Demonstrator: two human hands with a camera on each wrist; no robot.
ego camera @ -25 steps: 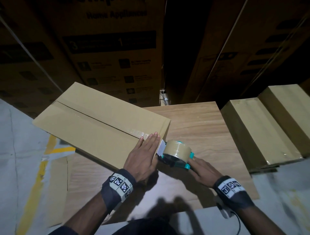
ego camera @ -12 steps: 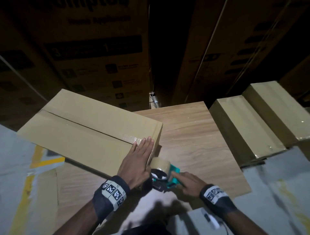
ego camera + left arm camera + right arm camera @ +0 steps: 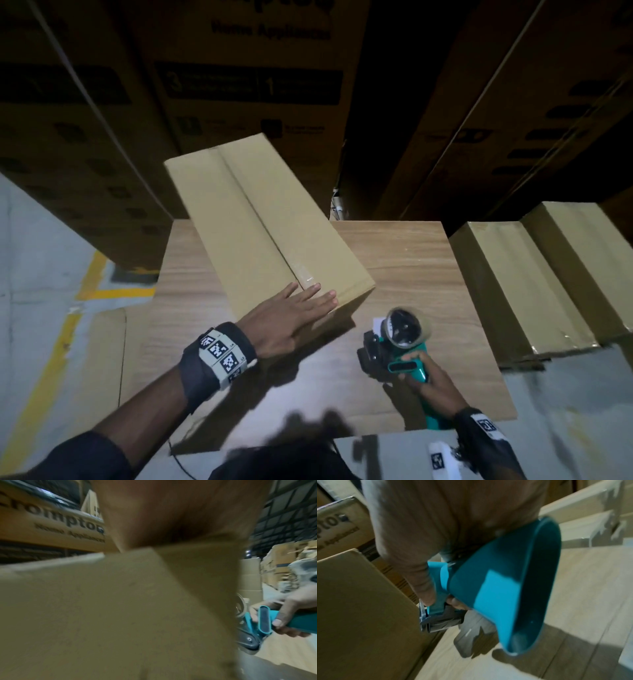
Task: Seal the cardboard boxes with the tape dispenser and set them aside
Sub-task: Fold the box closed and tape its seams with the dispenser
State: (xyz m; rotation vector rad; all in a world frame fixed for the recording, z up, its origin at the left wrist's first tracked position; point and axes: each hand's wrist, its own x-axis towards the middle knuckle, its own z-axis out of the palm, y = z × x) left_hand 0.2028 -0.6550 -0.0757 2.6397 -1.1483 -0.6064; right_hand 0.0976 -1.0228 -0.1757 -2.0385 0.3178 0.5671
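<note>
Since the earlier frame the cardboard box [image 3: 263, 236] has swung from lying crosswise to pointing away from us on the wooden table [image 3: 404, 267], and the tape dispenser [image 3: 400, 346] has come off its near end. We note the left hand [image 3: 291, 318] lies flat with straight fingers on the box's near corner, beside a short strip of tape on the seam. The right hand [image 3: 431, 380] grips the dispenser's teal handle, lifted beside the box. Two more boxes [image 3: 534, 284] stand to the right of the table.
</note>
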